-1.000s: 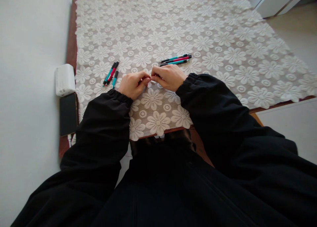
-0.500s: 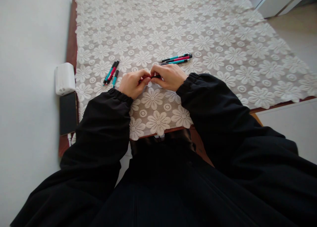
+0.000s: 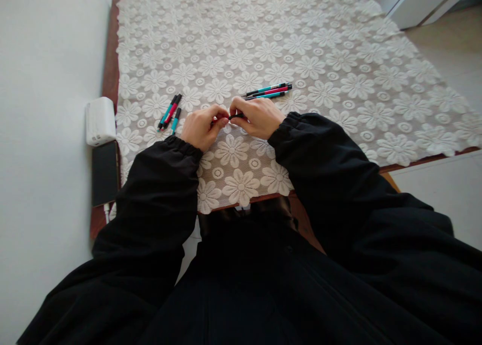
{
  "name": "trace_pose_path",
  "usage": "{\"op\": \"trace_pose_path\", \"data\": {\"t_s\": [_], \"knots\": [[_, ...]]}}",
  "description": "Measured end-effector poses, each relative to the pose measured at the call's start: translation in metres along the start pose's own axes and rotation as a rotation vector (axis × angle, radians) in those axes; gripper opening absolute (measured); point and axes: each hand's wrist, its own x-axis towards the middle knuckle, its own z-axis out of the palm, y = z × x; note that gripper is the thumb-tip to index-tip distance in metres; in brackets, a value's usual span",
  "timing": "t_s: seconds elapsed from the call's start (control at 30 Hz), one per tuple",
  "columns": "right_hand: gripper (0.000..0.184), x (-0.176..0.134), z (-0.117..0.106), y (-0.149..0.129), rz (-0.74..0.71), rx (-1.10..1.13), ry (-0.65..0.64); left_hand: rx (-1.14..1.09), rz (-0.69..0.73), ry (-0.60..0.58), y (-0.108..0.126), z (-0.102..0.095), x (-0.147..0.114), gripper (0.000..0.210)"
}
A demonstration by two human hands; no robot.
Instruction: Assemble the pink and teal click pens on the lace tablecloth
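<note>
My left hand point(image 3: 200, 127) is closed in a pinch on a slim pen part that shows red and dark between the fingers. Facing it, my right hand point(image 3: 260, 117) pinches a black pen part point(image 3: 238, 115). The fingertips of both hands meet, and most of what they hold is covered; I cannot tell whether the two parts are joined. Just left of my left hand lie short pen pieces, a red and black one point(image 3: 173, 112) between two teal and black ones. Beyond my right hand lie three slim pens or pen parts point(image 3: 276, 89), two teal and one red.
A white lace cloth point(image 3: 241, 182) with a flower pattern covers the wooden table. At the left edge, beside the wall, are a white charger-like block point(image 3: 101, 121) and a dark phone point(image 3: 105, 174) with a white cable point(image 3: 107, 212). White furniture point(image 3: 417, 3) stands at the far right.
Both hands stay almost in place, still pinching the parts. The view has shifted very slightly; the pen pieces on the cloth lie as before.
</note>
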Motion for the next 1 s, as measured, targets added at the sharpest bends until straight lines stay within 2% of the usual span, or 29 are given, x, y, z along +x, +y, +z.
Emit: {"op": "trace_pose_path", "data": {"t_s": [0.67, 0.87, 1.0], "knots": [[0.035, 0.0000, -0.0011, -0.0016, 0.014, -0.030, -0.014, 0.008, 0.016, 0.064, 0.0035, -0.0016, -0.0013, 0.024], [0.038, 0.0001, -0.0023, -0.0026, 0.024, -0.040, -0.024, 0.019, -0.027, -0.011, 0.0048, -0.0037, -0.0008, 0.037], [0.037, 0.0002, -0.0029, -0.0031, 0.023, -0.044, -0.039, 0.031, -0.031, -0.004, 0.0027, -0.0024, 0.0001, 0.028]]}}
